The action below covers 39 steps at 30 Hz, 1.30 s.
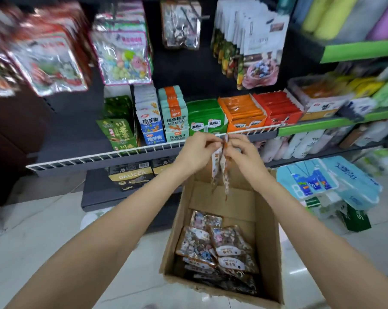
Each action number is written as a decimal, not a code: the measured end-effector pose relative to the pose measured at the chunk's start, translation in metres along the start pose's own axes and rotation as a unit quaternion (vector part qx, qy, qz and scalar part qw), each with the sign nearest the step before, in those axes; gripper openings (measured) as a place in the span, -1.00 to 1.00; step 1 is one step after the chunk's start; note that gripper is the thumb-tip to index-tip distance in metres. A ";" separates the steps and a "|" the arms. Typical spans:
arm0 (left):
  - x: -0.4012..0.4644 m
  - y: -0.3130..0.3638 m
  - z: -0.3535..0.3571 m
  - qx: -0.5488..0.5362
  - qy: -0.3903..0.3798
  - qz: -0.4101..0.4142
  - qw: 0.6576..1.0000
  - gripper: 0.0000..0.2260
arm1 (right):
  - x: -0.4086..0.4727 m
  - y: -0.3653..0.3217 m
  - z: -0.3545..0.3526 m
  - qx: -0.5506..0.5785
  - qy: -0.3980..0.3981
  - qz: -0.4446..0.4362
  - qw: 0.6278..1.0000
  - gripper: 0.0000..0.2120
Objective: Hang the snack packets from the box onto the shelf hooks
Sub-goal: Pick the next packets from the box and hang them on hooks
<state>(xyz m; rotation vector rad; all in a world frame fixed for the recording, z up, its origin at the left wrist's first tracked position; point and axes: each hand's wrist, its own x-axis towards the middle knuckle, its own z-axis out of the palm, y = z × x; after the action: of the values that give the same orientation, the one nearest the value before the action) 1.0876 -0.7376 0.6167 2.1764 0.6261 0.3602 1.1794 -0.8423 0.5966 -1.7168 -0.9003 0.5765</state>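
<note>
My left hand [197, 151] and my right hand [242, 152] meet above the open cardboard box [267, 230], both pinching the top edges of two snack packets [221, 168] that hang edge-on between them. Several more brown speckled packets [217, 248] lie in the near end of the box on the floor. Above, on the dark back panel, a hook [202, 17] carries a few similar packets [180, 25]. Other hooks left and right hold candy bags [121, 52] and white pouches [249, 41].
A white wire-fronted shelf [112, 153] of boxed snacks runs just beyond my hands. Blue tissue packs [331, 181] lie on the floor right of the box. Green-edged shelves [362, 50] stand at the right. Tiled floor [43, 230] spreads at the left.
</note>
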 end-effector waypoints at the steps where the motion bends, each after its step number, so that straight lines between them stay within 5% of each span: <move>1: 0.002 0.007 -0.009 -0.027 0.018 -0.003 0.999 -0.80 | 0.006 -0.013 0.002 0.011 0.014 -0.009 1.000 -0.82; 4: 0.006 0.017 -0.034 -0.104 0.070 -0.025 0.992 -0.82 | 0.024 -0.042 0.008 0.036 0.022 -0.046 0.998 -0.74; 9: 0.010 0.016 -0.086 -0.220 0.095 -0.052 0.970 -0.85 | 0.056 -0.078 0.013 -0.024 -0.013 -0.116 0.993 -0.90; 16: 0.035 0.006 -0.165 -0.005 0.232 0.024 0.972 -0.89 | 0.112 -0.116 0.018 0.009 0.122 -0.114 0.986 -0.73; 19: 0.051 0.003 -0.187 0.069 0.288 0.056 0.954 -0.86 | 0.142 -0.127 0.016 -0.045 0.152 -0.119 0.980 -0.93; 22: 0.066 0.000 -0.204 0.099 0.341 0.080 0.931 -0.84 | 0.164 -0.137 0.014 -0.026 0.198 -0.099 0.975 -0.88; 29: 0.083 0.009 -0.197 0.212 0.293 0.147 0.920 -0.80 | 0.185 -0.140 0.014 -0.031 0.265 -0.061 0.962 -0.80; 39: 0.108 0.018 -0.189 0.245 0.273 0.095 0.925 -0.83 | 0.228 -0.135 0.010 -0.205 0.279 -0.076 0.935 -0.87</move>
<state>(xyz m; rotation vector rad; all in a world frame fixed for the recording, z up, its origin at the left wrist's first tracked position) 1.0978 -0.5671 0.7528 2.6391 0.8794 1.0321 1.2695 -0.6341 0.7335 -2.0083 -0.7562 -0.2255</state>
